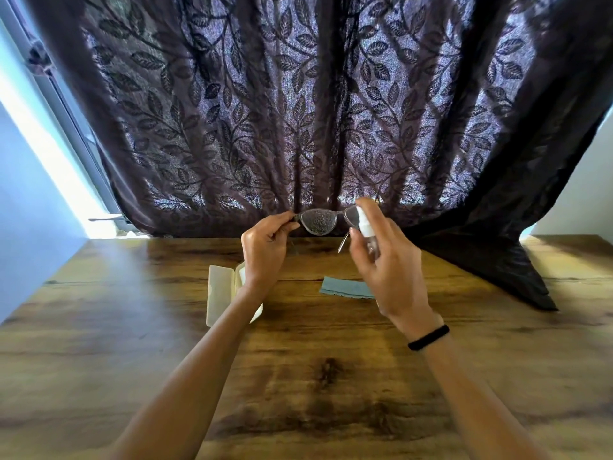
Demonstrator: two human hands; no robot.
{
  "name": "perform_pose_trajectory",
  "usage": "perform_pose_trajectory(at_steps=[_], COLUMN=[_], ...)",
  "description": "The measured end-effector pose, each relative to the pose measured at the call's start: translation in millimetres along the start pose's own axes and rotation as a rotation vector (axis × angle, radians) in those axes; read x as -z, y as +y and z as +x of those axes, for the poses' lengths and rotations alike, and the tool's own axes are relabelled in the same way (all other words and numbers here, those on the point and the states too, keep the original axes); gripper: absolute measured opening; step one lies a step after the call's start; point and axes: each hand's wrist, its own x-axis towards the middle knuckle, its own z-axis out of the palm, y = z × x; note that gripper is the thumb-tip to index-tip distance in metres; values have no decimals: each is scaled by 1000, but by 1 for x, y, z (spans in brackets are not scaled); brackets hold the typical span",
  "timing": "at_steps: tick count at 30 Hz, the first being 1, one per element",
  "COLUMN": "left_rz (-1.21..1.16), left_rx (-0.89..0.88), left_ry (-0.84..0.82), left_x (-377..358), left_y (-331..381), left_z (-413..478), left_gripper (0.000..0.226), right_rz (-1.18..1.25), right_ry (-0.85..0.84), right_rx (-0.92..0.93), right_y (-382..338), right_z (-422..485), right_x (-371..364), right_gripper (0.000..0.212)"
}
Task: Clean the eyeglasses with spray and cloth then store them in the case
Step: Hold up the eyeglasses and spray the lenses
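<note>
My left hand [265,249] pinches the left end of the grey-framed eyeglasses [319,221] and holds them up above the table. Droplets cover the left lens. My right hand [386,260] grips a small clear spray bottle [366,232] with a white nozzle, right in front of the right lens, with a finger on top of the nozzle. The blue-grey cloth [346,287] lies flat on the wooden table [331,376] below my right hand. The cream case [220,293] lies open on the table, partly hidden by my left forearm.
A dark leaf-patterned curtain [298,111] hangs just behind the table and drapes onto its far right part [497,260]. A bright window frame [66,144] is at the left. A black band circles my right wrist [428,337].
</note>
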Motion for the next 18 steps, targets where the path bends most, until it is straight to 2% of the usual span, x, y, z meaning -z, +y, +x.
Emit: perform_pose_trajectory(at_steps=[8, 18], left_rz=[-20, -20], left_rx=[20, 13], left_ry=[20, 23], left_x=[1, 0], left_y=[0, 2], left_z=[1, -1], left_gripper=[20, 21], right_rz=[33, 26], right_ry=[32, 292], right_rx=[-34, -60], right_y=[-4, 13], right_z=[3, 15], right_x=[4, 24], right_gripper=[33, 30])
